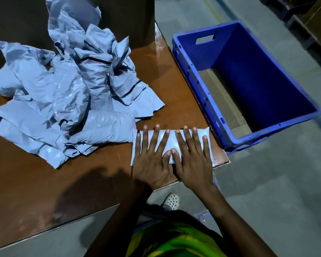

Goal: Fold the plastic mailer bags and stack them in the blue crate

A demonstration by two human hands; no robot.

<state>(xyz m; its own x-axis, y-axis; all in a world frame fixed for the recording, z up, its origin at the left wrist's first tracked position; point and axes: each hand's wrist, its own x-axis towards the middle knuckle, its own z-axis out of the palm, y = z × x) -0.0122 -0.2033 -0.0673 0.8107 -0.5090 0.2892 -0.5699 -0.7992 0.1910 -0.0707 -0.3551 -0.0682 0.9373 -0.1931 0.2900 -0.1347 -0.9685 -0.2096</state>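
A brown table [35, 182] is seen across the left and centre, w/ a dark upright panel behind its far edge; a blue crate [267, 80] is stood on the grey floor just right of the table, handle slot cut in its far wall, ribbed brownish liner seen on its bottom; a pile of crumpled grey mailer bags [63, 93] is heaped on the table's left-centre, dark lines run along some bag edges, and no print can be read on them; a green-yellow garment [174, 242] is seen at the bottom, approx. below the arms.

One folded mailer bag [171, 140] is laid flat as a narrow strip at the table's near right corner, touching the pile's right edge and near the crate's near-left corner; it is pressed down by both hands. The left hand [152, 164] is laid palm-down on the strip's left half, fingers straight and spread wide; the right hand [191, 164] is laid likewise on the right half, fingers straight and spread; nothing is gripped by either; thumb tips are touching at the strip's middle.

A white perforated shoe [171, 201] is seen on the floor, below the table edge, btwn. the forearms.
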